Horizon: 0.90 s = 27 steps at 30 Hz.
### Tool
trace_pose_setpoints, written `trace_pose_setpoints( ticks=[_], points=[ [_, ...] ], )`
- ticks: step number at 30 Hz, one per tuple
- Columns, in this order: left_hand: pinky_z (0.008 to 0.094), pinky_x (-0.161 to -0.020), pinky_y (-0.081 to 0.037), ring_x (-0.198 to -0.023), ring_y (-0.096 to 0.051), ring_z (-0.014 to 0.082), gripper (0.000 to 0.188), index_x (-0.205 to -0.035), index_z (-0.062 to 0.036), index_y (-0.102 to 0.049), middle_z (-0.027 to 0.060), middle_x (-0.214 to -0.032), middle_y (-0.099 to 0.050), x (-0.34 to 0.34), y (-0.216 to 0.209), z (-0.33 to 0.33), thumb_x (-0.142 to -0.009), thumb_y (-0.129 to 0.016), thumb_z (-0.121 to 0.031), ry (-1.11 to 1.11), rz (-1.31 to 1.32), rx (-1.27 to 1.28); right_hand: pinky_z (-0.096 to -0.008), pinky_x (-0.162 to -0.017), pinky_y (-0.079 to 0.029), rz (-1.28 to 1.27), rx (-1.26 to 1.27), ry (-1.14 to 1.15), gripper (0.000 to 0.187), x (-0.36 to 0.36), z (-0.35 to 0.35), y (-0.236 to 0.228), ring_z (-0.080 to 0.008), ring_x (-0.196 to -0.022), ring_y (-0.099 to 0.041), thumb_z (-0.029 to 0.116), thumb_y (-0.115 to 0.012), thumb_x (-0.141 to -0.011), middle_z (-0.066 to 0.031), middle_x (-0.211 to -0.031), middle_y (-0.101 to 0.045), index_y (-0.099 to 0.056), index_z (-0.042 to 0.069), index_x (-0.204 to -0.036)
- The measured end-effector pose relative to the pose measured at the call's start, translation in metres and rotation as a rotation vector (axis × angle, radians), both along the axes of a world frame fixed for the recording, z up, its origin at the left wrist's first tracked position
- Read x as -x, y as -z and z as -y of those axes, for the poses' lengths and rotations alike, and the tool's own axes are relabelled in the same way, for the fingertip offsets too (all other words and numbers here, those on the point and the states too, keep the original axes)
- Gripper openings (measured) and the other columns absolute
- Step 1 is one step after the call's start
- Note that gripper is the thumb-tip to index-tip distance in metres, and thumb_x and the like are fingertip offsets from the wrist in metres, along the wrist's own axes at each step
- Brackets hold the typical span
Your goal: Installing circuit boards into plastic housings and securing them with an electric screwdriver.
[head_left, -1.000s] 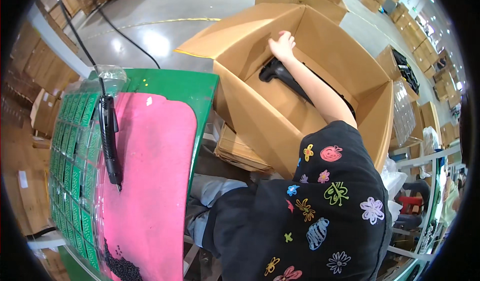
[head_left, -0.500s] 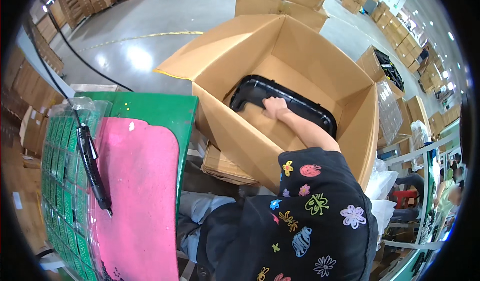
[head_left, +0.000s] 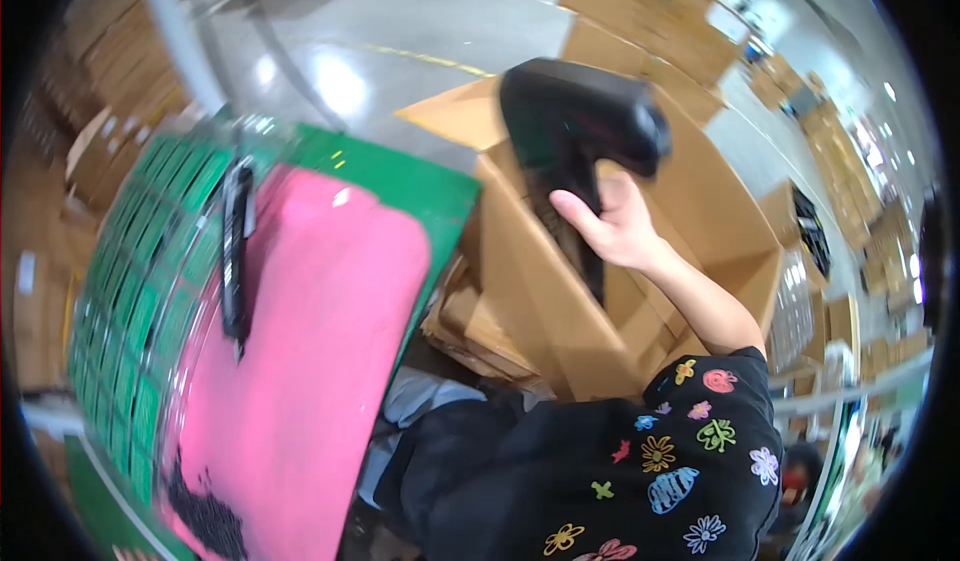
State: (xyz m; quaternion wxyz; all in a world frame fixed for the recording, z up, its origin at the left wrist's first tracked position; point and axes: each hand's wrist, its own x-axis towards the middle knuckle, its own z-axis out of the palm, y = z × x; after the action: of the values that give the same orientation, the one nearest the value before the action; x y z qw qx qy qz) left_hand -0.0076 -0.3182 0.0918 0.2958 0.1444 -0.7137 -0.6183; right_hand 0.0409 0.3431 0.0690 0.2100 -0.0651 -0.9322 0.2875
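Note:
My right hand is closed on a glossy black plastic panel, thumb on the near side. The panel is tilted up, its wide rounded end high and a narrow part reaching down over the box wall. It is held above an open cardboard box, slightly blurred by motion. At the bottom left edge only a sliver of skin shows, likely fingertips of my left hand; the rest is outside the picture.
Left of the box stands a green table with a pink mat. A black electric screwdriver hangs over it by a cable, beside clear trays of green parts. Flattened cardboard lies below; more cartons stand behind.
My right hand has raised the black panel from inside the box to above its wall and tilted it up. The view has shifted, so table and screwdriver appear farther right.

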Motion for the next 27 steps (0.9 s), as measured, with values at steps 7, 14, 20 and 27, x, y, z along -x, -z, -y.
trace_pose_setpoints(
  ticks=[7, 14, 20, 27],
  points=[
    [0.0251, -0.079, -0.047, -0.087, -0.056, 0.0118, 0.034, -0.122, 0.0019, -0.059, 0.0050, -0.099, -0.059, 0.031, 0.008, -0.117, -0.088, -0.058, -0.004, 0.638, 0.119, 0.305, -0.0370, -0.051, -0.051, 0.040, -0.781, -1.076, 0.019, 0.063, 0.107, 0.008, -0.0227, -0.059, -0.063, 0.024, -0.064, -0.069, -0.0025, -0.062, -0.055, -0.051, 0.011, -0.065],
    [0.0433, -0.092, -0.047, -0.105, -0.057, 0.0348, 0.048, -0.126, -0.0033, -0.056, 0.0162, -0.112, -0.060, 0.056, 0.034, -0.184, -0.084, -0.071, -0.019, 0.816, 0.040, 1.051, -0.0408, -0.050, -0.051, 0.107, -0.674, -1.441, 0.040, 0.107, 0.238, 0.003, -0.0277, -0.059, -0.065, 0.044, -0.059, -0.092, -0.0069, -0.064, -0.060, -0.055, 0.008, -0.075],
    [0.0443, -0.081, -0.049, -0.089, -0.062, 0.0363, 0.020, -0.095, 0.0021, -0.067, 0.0148, -0.090, -0.062, 0.068, 0.062, -0.148, -0.082, -0.072, -0.013, 0.724, 0.069, 1.012, -0.0480, -0.079, -0.053, -0.113, -0.816, -0.736, 0.019, 0.274, 0.261, -0.009, -0.0322, -0.094, -0.065, 0.020, -0.056, -0.085, -0.0139, -0.097, -0.066, -0.063, 0.005, -0.092],
    [0.0423, -0.081, -0.050, -0.088, -0.061, 0.0348, 0.019, -0.095, 0.0020, -0.068, 0.0147, -0.089, -0.062, 0.081, 0.069, -0.136, -0.082, -0.071, -0.012, 0.767, 0.002, 1.035, -0.0514, -0.108, -0.040, 0.590, -0.957, -0.472, 0.045, 0.347, 0.226, -0.001, -0.0309, -0.136, -0.040, 0.028, -0.053, -0.091, -0.0134, -0.144, -0.044, -0.059, 0.007, -0.130]
  ],
)
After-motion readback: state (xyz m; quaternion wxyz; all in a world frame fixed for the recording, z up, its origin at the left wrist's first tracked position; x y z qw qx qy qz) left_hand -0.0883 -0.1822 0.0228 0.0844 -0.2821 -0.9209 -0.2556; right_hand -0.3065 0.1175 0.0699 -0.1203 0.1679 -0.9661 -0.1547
